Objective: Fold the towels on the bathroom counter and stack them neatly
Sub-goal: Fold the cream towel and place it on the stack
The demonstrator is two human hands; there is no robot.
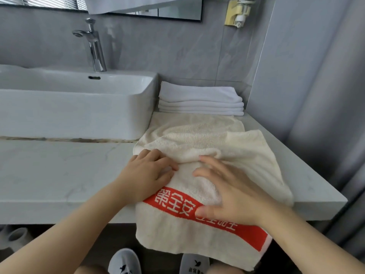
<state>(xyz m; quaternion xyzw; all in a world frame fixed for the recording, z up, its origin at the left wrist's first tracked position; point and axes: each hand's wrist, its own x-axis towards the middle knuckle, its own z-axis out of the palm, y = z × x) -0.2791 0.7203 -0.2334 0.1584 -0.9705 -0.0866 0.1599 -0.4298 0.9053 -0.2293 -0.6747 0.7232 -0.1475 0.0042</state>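
I see both hands flat with fingers spread on the cream towel (199, 139), left hand (147, 172) beside right hand (227, 191). It lies at the counter's (59, 171) right front edge, red-banded end hanging over; folded white towels (200, 99) are stacked behind, against the wall.

sink (79, 107) left, white stack (200, 100) behind
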